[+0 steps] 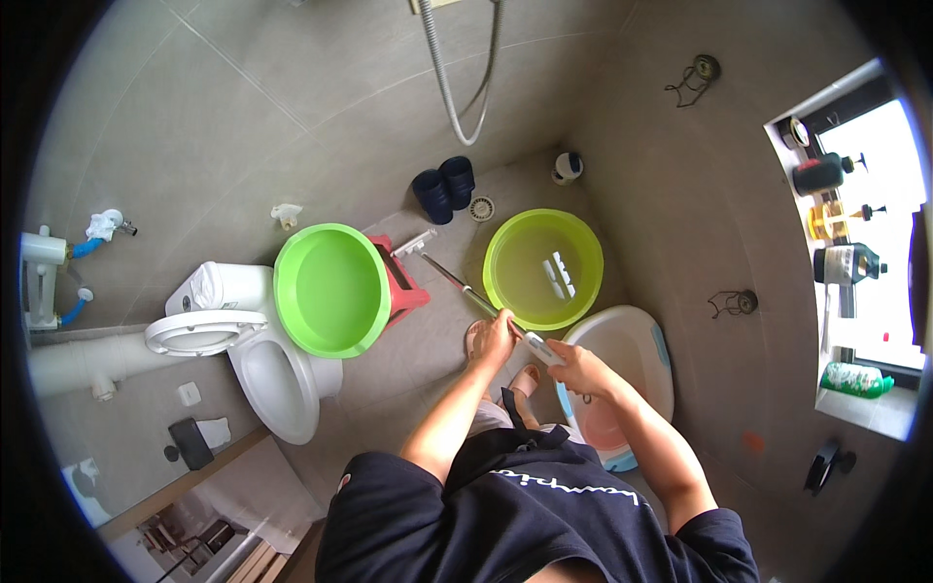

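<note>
1. Mop (466, 289), slanted down in head view, far end just beside red stool (406, 301).
2. Left hand (496, 340) wrapped round its shaft; right hand (581, 371) round its white upper end.
3. Step: likely positioning; next probably calls for two-handed steering.

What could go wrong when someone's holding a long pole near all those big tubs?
The flat head of the long pole is close to the red stool, so a careless sweep might bump the stool and tip the green tub that seems to rest on it. The pole also runs near the yellow-green tub, which looks to have water in it, so a knock could splash some onto the floor.
</note>
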A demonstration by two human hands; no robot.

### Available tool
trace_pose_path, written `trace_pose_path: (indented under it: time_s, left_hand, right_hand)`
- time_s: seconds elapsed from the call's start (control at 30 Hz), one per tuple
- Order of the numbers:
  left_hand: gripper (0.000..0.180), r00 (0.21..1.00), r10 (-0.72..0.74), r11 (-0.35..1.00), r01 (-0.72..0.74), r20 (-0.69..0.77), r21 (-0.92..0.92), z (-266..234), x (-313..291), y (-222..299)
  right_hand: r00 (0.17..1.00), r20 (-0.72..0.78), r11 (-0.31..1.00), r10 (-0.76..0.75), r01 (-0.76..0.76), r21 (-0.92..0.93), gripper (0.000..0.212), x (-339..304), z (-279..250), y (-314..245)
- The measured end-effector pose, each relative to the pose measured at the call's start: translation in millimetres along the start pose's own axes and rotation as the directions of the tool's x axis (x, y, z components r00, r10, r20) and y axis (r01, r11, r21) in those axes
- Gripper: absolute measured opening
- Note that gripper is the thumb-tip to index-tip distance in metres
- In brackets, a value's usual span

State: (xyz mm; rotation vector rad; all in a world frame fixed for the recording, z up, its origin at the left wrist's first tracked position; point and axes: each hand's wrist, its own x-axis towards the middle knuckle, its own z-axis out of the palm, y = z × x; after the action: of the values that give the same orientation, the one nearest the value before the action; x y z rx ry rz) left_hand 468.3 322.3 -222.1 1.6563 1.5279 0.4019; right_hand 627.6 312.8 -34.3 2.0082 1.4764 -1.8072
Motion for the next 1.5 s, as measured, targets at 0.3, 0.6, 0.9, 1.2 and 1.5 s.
trace_pose_path:
  time_s: [0.3, 0.6, 0.9, 1.2, 1.5]
  left_hand:
    - [0.033, 0.992, 0.059, 0.998, -0.062, 0.112, 0.021, 22.4, -46.6, 85.9]
    - [0.041, 0.893, 0.386, 0.920, -0.357, 0.229, -0.160, 51.7, -43.7, 150.0]
    - [0.056, 0.780, 0.515, 0.857, -0.469, 0.355, -0.214, 52.0, -6.5, 172.8]
    - [0.062, 0.749, 0.496, 0.864, -0.474, 0.438, -0.169, 15.0, 47.9, 169.8]
    - [0.050, 0.831, 0.305, 0.948, -0.313, 0.466, -0.062, -26.2, 72.4, 147.6]
  right_hand:
    - [0.990, -0.137, 0.997, 0.035, -0.024, 0.075, 0.058, -101.3, -4.1, 63.0]
    - [0.960, -0.162, 0.689, 0.227, -0.041, 0.723, 0.057, -171.2, -1.7, 93.1]
    - [0.904, -0.280, 0.392, 0.323, 0.142, 0.909, 0.037, -124.0, -16.5, 77.4]
    - [0.871, -0.280, 0.126, 0.403, 0.250, 0.960, 0.019, -10.3, -55.7, 71.6]
    - [0.893, -0.167, -0.170, 0.417, 0.257, 0.951, 0.016, 92.3, -95.3, 16.1]
